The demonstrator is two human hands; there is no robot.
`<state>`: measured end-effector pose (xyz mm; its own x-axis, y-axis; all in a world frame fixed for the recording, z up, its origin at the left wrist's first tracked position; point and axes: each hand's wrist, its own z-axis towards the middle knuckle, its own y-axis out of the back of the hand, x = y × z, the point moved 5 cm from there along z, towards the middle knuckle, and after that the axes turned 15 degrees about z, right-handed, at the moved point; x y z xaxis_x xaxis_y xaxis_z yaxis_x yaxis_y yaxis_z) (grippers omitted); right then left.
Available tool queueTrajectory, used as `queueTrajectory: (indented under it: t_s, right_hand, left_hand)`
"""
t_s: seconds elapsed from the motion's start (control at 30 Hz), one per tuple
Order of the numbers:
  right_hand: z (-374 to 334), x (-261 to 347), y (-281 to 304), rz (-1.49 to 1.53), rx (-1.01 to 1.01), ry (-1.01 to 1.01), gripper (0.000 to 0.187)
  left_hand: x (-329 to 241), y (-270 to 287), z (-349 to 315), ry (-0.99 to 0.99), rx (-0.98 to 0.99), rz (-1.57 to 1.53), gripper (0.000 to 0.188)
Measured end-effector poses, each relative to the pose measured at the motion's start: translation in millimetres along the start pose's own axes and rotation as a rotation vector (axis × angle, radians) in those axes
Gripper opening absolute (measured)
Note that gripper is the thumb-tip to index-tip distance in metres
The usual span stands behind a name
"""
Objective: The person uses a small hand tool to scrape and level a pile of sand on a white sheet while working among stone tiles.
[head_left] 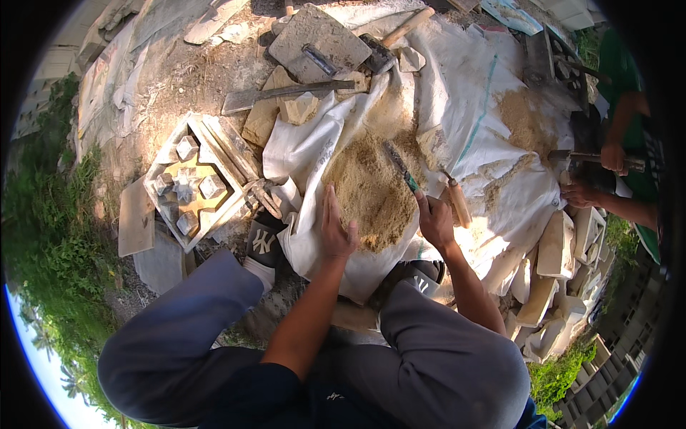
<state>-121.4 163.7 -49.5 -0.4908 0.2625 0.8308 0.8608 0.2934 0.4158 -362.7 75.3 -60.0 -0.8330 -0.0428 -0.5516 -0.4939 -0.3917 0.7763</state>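
Between my hands a mound of damp tan sand [368,189] lies on a white woven sack [457,86]. My left hand [337,232] stands at the sand's near left side, fingers stretched out, holding nothing. Closed around the lower end of a slim, dark metal tool with a green band [401,169], my right hand [436,220] is at the mound's right edge. The tool's far end points away over the sand; whether it is a chisel I cannot tell. Just right of that hand lies a tool with a wooden handle [459,204].
At left sits a square wooden frame [163,157] with several stone pieces inside. Beyond the sand are a stone slab [318,39], a hammer [377,54] and a flat bar [286,93]. Cut stone blocks [556,243] pile up at right, near another person's hands [613,156].
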Motion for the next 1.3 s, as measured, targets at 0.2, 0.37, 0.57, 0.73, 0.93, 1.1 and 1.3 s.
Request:
queueTrajectory:
  t_s: [0.2,0.37,0.57,0.73,0.93,1.1,1.3]
  right_hand:
    - [-6.1,-19.7,5.2,-0.046,-0.176,0.049,0.053]
    - [-4.6,-9.1,8.4,-0.061,0.000,-0.031,0.054]
    - [-29.8,-17.4,10.1,0.202,-0.177,0.270,0.057]
    - [-13.4,-16.4,-2.9,-0.134,0.032,-0.001,0.053]
    - [-27.2,10.7,2.8,0.066,-0.020,0.186,0.052]
    - [-10.2,-17.8,-12.0,-0.171,0.054,0.042,0.050]
    - [-20.2,21.9,-5.4,0.018,0.030,0.135,0.046]
  left_hand:
    - [-0.6,-9.2,-1.2,0.002,-0.028,-0.048,0.080]
    - [-0.9,1.4,1.6,-0.008,0.004,0.045,0.075]
    - [-10.8,-3.0,4.6,-0.017,0.006,0.042,0.075]
    - [-0.4,-1.3,3.2,-0.019,-0.009,0.050,0.077]
    - [-6.6,-4.3,1.4,0.001,0.005,0.031,0.078]
    - [-6.6,-4.7,1.5,-0.013,-0.004,0.037,0.077]
    - [-3.9,0.2,1.3,0.050,0.036,0.021,0.078]
